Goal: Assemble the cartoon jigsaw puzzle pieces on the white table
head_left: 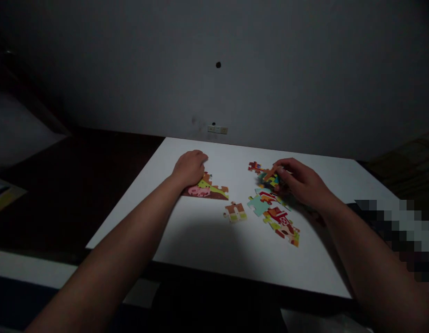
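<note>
Now, the curled left hand (190, 169) touches joined jigsaw pieces (205, 188) at 4 o'clock. The right hand (301, 182) pinches an orange piece (270, 174) at 9 o'clock.

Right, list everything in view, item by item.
joined puzzle section: one, pink, green and brown, left of centre
loose piece: one, brown and cream, right of the section
teal piece: one, teal, right of the loose piece
barn pieces: several, red, green and white, lower right of the puzzle
piece pile: several, multicoloured, under the right fingers
board: one, white, beneath the puzzle
wall plate: one, pale, on the wall behind
left hand: one, on the section's far edge
right hand: one, over the pile
</note>
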Demonstrator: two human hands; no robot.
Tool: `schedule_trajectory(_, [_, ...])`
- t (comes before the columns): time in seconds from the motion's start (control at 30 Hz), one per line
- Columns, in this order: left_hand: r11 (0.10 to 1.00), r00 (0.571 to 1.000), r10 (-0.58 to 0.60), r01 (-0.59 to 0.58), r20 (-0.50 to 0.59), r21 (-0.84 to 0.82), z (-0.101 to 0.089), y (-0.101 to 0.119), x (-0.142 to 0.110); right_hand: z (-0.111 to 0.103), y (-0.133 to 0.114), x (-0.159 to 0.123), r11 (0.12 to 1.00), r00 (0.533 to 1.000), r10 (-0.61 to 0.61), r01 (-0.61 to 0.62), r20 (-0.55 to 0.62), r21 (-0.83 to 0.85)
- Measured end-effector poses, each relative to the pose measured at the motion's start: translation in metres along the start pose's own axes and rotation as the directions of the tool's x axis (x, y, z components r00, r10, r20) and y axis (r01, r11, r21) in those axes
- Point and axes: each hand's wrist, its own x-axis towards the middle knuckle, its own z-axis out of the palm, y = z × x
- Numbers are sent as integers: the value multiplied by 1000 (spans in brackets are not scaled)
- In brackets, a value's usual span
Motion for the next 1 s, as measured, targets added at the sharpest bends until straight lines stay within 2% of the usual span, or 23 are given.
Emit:
schedule_trajectory(0.1, [1000, 1000, -11, 11, 12, 9, 11, -3, -1, 10, -6, -1, 996, 999, 26, -30, 45, 88])
schedule_trajectory(0.17, [1000, 1000, -5, 5, 4, -1, 17, -3, -1, 18, -17, 1, 994, 998, 23, -29, 62, 110])
schedule_trajectory(0.23, [1000, 1000, 12, -12, -9, -16, 20, -3, 0, 30, -33, 4, 995, 992, 8, -20, 129, 93])
schedule_trajectory(0.33, [999, 999, 31, -32, -24, -34, 22, -2, 1, 54, -58, 17, 996, 961, -88, 86, 261, 21])
schedule_trajectory(0.43, [999, 1000, 14, -15, -19, -29, 22, 0, 2, 81, -69, 36, 974, 913, -207, 227, 353, -17])
schedule_trajectory(0.53, [1000, 1000, -2, 2, -17, -28, 22, 3, 2, 100, -67, 51, 952, 876, -225, 290, 426, -93])
schedule_trajectory(0.67, [999, 1000, -11, 10, -16, -36, 23, 3, 2, 109, -57, 56, 929, 883, -218, 319, 416, -190])
schedule_trajectory(0.8, [999, 1000, -14, 13, -25, -41, 25, 2, 2, 109, -53, 55, 917, 872, -266, 361, 410, -172])
schedule_trajectory(1.0, [999, 1000, -17, 16, -13, -29, 23, 2, 3, 118, -54, 55, 886, 826, -347, 444, 445, -132])
